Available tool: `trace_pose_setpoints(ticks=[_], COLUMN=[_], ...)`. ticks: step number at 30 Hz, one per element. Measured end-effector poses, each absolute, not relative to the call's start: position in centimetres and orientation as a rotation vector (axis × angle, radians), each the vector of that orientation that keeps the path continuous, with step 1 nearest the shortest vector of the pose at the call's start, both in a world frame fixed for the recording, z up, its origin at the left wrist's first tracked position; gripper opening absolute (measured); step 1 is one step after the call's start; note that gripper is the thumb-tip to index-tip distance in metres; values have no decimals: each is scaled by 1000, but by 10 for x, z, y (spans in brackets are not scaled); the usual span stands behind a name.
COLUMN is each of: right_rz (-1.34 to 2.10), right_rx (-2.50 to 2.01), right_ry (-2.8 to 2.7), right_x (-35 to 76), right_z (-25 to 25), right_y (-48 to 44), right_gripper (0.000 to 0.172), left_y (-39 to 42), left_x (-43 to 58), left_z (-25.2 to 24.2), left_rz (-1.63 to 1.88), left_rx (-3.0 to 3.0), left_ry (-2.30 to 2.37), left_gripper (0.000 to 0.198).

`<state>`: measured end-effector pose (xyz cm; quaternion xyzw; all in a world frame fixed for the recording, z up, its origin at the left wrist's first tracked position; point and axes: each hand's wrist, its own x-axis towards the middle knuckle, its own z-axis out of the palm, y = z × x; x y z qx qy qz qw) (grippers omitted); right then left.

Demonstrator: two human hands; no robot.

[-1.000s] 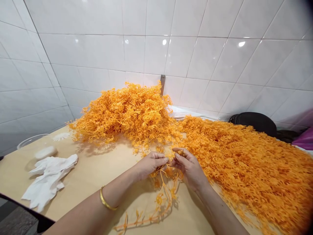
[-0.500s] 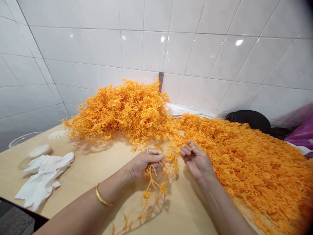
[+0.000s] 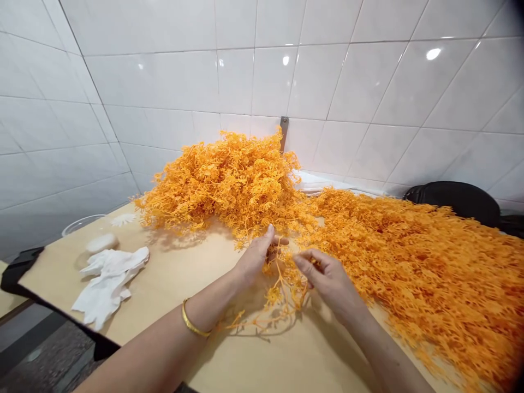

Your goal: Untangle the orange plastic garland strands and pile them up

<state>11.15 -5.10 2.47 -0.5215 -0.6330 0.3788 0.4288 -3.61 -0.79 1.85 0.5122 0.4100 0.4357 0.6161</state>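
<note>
A thin orange plastic sprig [image 3: 279,275] with branching stems and small frilly tufts hangs between my hands, its long tail trailing on the tabletop. My left hand [image 3: 258,255], with a gold bangle on the wrist, holds its upper end; the thumb points up and the fingers curl behind the stem. To the right, my right hand [image 3: 327,275] has its thumb and fingertips closed on a side branch of the same sprig. Exactly where the fingertips grip is partly hidden by the tufts.
A tall heap of orange sprigs [image 3: 229,180] stands behind my hands, and a wide pile [image 3: 429,267] covers the right side. Left are a crumpled white tissue [image 3: 110,278], a whitish rounded object [image 3: 102,243] and a clear rim [image 3: 82,222]. A black case [image 3: 458,202] lies by the tiled wall.
My left hand's thumb has lifted from its pinch. My right hand has come in from beside the sprig and closed on it. The view has shifted left.
</note>
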Motion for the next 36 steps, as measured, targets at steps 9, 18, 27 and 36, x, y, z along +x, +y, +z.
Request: trace_pose_setpoints(ticks=[9, 18, 27, 36], right_rz=[805, 783, 470, 730], right_rx=[-1264, -1178, -1233, -1311], right_ry=[-1684, -1603, -1562, -1439], right_x=[95, 94, 99, 125], right_z=[12, 7, 17, 21], right_y=[-56, -51, -56, -39], right_gripper=[20, 19, 15, 31], left_y=[-19, -20, -11, -21], left_x=[-30, -22, -26, -27], left_z=[27, 12, 13, 19], left_rz=[1233, 998, 1036, 835], left_rx=[1053, 920, 691, 1035], left_ry=[702, 650, 706, 907], left_gripper=[48, 23, 10, 24])
